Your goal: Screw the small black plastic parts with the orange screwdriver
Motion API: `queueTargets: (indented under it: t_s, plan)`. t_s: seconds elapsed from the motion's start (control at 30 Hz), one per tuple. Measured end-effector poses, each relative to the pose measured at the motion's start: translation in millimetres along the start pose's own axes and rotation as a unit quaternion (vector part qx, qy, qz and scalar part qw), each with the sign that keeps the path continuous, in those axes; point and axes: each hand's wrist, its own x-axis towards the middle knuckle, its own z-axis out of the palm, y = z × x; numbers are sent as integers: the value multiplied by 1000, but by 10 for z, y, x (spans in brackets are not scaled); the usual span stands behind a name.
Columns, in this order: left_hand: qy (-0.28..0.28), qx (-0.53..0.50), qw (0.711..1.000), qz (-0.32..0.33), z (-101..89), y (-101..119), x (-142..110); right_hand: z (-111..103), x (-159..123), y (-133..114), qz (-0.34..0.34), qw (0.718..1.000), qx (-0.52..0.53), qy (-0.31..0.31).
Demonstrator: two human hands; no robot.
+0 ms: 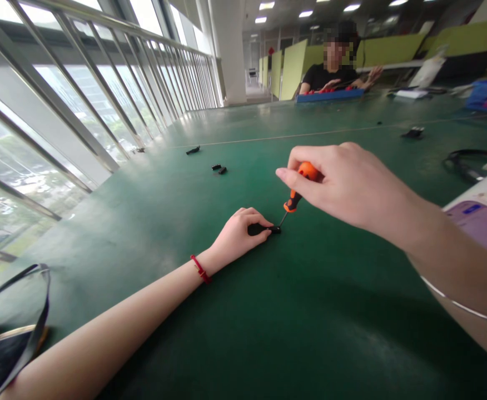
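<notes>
My left hand (pixel 247 228) rests on the green table and pinches a small, slim black part (pixel 275 229) between thumb and fingers. What kind of part it is, I cannot make out. My right hand (pixel 335 178) is closed around the ball-shaped end of an orange and black screwdriver (pixel 292 201). The screwdriver slants down to the left, its thin shaft meeting the right end of the black part. Whether the tip sits in a screw is too small to tell.
Several small black pieces lie farther back on the table (pixel 152 233), including one piece (pixel 193 150) near the railing (pixel 102 72). A person sits across behind a blue tray (pixel 331 95). A phone (pixel 5 355) and strap are at lower left; a purple item (pixel 477 222) is right.
</notes>
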Motion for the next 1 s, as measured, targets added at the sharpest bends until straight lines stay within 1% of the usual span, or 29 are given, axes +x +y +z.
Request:
queueTargets:
  t_s: [0.07,0.2,0.3,0.4,0.5,0.67,0.83,1.0]
  plan:
    - [0,-1,1000,0,1,2,-3,-12,-3,-5,1,1000,1,-6]
    - [-1,-1,1000,-6,1,0,-9,-22,-3,3,-4,1000,7,2]
    - [0,-5,1000,-3,0,-1,-4,-25,-1,24,-3,1000,9,-11]
    - [1,-5,1000,-2,1,-2,5,-29,-3,35,-16,999,21,-22]
    - [2,-3,1000,-2,3,-5,7,-22,-1,22,-28,999,26,-14]
    - [5,-2,1000,7,2,-9,-5,1,-1,-8,-25,999,20,-15]
    - [2,2,1000,0,1,-9,-9,13,-2,-3,-29,999,19,1]
    - [1,0,1000,1,3,-6,-4,16,2,7,-23,1000,19,-6]
